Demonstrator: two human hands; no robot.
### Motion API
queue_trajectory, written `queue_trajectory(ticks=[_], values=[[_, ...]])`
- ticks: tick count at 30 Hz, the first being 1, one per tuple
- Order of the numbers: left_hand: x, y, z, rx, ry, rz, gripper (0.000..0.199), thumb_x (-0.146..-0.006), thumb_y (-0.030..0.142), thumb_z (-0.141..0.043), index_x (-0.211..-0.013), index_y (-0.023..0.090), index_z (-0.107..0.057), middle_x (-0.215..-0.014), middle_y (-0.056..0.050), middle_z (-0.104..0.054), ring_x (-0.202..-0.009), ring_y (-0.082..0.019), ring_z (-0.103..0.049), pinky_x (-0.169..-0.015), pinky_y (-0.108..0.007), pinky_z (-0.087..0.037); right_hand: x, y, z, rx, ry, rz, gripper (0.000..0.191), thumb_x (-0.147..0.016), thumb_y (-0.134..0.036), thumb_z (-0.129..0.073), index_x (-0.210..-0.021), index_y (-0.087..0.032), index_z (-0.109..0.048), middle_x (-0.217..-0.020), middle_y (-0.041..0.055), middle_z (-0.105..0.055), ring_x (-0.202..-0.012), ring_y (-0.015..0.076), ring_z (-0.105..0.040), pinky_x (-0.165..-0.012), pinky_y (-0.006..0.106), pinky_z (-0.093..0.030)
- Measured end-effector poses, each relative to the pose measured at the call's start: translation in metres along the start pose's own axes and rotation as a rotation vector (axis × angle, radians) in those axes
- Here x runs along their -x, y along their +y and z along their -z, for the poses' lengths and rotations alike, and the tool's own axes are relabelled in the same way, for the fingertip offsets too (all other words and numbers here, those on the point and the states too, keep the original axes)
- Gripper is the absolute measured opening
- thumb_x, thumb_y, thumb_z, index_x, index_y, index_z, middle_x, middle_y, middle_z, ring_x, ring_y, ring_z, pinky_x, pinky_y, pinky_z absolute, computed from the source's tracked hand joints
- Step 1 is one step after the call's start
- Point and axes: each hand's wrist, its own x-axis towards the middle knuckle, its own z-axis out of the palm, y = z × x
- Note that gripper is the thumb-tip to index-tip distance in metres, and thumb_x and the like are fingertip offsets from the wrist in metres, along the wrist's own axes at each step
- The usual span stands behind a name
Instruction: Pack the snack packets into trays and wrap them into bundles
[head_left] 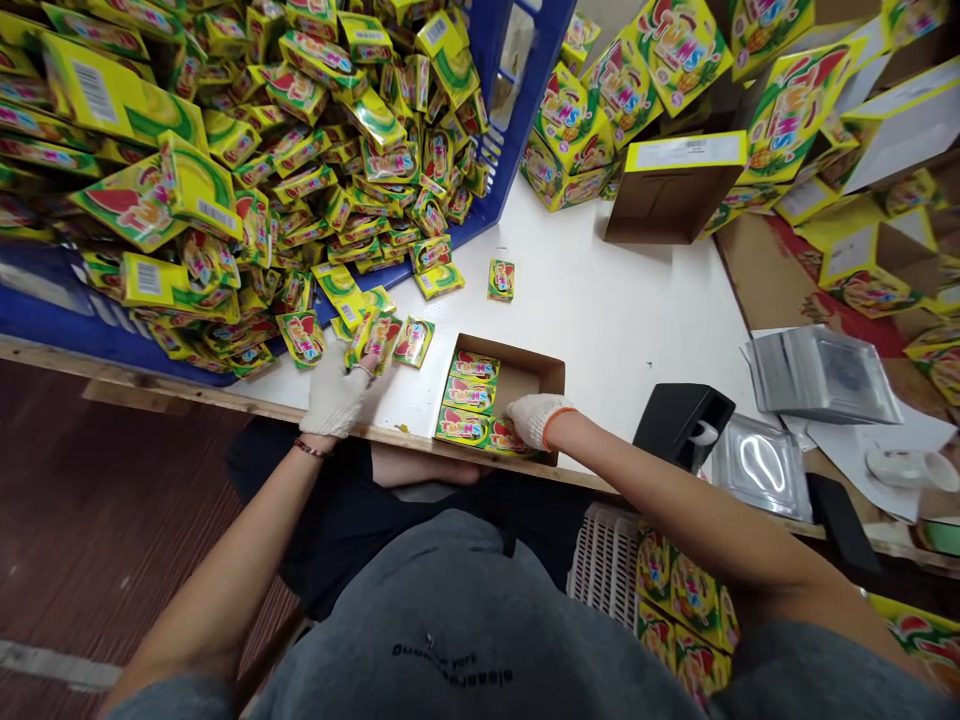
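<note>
My left hand (336, 392), in a white knit glove with bare fingertips, is closed around small yellow-green "Twins" packs (377, 338) near the heap's front edge. Loose packs (413, 342) lie beside it on the white tabletop. My right hand (535, 418), gloved with an orange cuff, reaches inside an open cardboard box (529, 352). Its fingers are closed at a small pack (504, 436) in the front row and partly hidden. Three more packs (471, 394) form a column along the box's left side; bare brown cardboard shows behind my right hand.
A blue crate (501, 190) heaped with packs fills the left. Display boxes (682, 50) and an open carton (675, 205) stand at the back right. A black tape dispenser (679, 420) and clear plastic sheets (821, 375) lie right. A single pack (501, 280) lies mid-table.
</note>
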Motion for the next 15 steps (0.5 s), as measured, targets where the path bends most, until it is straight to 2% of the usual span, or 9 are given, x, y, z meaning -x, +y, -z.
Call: queue_trajectory(ticks=[3,5,10,13,15], values=[[0.023,0.034,-0.019,0.42,-0.213,-0.009,0.048,-0.082,0.045,-0.062,-0.117,0.014,-0.054,-0.106,-0.009,-0.066,-0.074,-0.016,-0.064,-0.062,-0.03,-0.058,-0.009,-0.004,-0.01,-0.048,-0.036,0.036,0.032,-0.073,-0.02,-0.074,-0.105,-0.014,-0.076,-0.109,0.02,-0.073,-0.102,0.0324,-0.07,-0.083,0.036,-0.054],[0.036,0.053,-0.032,0.566,-0.339,-0.009,0.05,-0.079,0.046,-0.067,-0.117,0.015,-0.053,-0.107,-0.007,-0.065,-0.074,-0.014,-0.064,-0.061,-0.028,-0.058,-0.017,-0.008,-0.015,-0.087,-0.025,0.029,0.03,-0.072,-0.023,-0.075,-0.101,-0.014,-0.077,-0.108,0.0198,-0.073,-0.101,0.032,-0.07,-0.082,0.034,-0.054],[0.046,0.075,-0.049,0.655,-0.523,0.061,0.042,-0.083,0.044,-0.065,-0.114,0.018,-0.053,-0.099,-0.004,-0.067,-0.065,-0.013,-0.065,-0.058,-0.029,-0.058,-0.022,-0.011,-0.022,-0.197,0.057,-0.009,0.031,-0.081,-0.029,-0.066,-0.107,-0.014,-0.073,-0.111,0.0199,-0.072,-0.101,0.0327,-0.069,-0.079,0.037,-0.054],[0.045,0.081,-0.051,0.67,-0.542,0.043,0.034,-0.085,0.041,-0.062,-0.108,0.018,-0.055,-0.095,-0.003,-0.067,-0.068,-0.014,-0.066,-0.062,-0.029,-0.059,-0.013,-0.002,-0.022,-0.261,0.116,0.011,0.031,-0.084,-0.029,-0.062,-0.111,-0.017,-0.069,-0.113,0.0153,-0.071,-0.101,0.0283,-0.068,-0.081,0.033,-0.052],[0.047,0.085,-0.055,0.665,-0.528,0.039,0.032,-0.085,0.04,-0.063,-0.105,0.017,-0.054,-0.094,-0.002,-0.067,-0.07,-0.013,-0.066,-0.065,-0.028,-0.058,-0.004,0.007,-0.02,-0.448,0.227,0.069,0.03,-0.092,-0.031,-0.051,-0.114,-0.019,-0.065,-0.109,0.0101,-0.072,-0.096,0.0218,-0.067,-0.078,0.029,-0.052]])
